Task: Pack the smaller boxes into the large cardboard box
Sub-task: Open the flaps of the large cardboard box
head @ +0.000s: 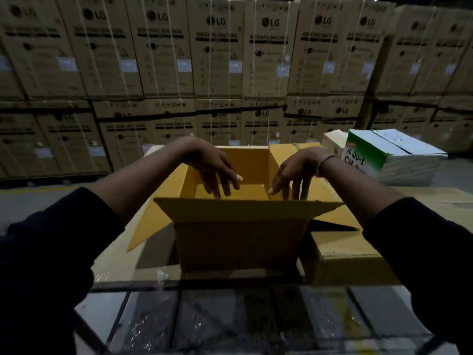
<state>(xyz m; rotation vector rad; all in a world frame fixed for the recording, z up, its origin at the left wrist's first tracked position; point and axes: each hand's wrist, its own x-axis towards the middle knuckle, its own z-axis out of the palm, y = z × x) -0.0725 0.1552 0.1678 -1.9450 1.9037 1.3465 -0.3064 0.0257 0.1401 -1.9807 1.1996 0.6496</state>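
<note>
While both hands reach down into the large cardboard box (240, 242) at frame centre, left hand (213, 166) and right hand (294, 172) fingers spread, empty; a smaller box (343, 254) sits lower right on the bench (115, 262).

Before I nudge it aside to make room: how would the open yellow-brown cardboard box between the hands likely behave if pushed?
The open yellow-brown cardboard box probably slides easily; what shows of its inside looks empty, so likely light. Its walls may flex, since all four flaps are open and unsealed. The closed brown carton close to its right side would likely block a rightward push.
</note>
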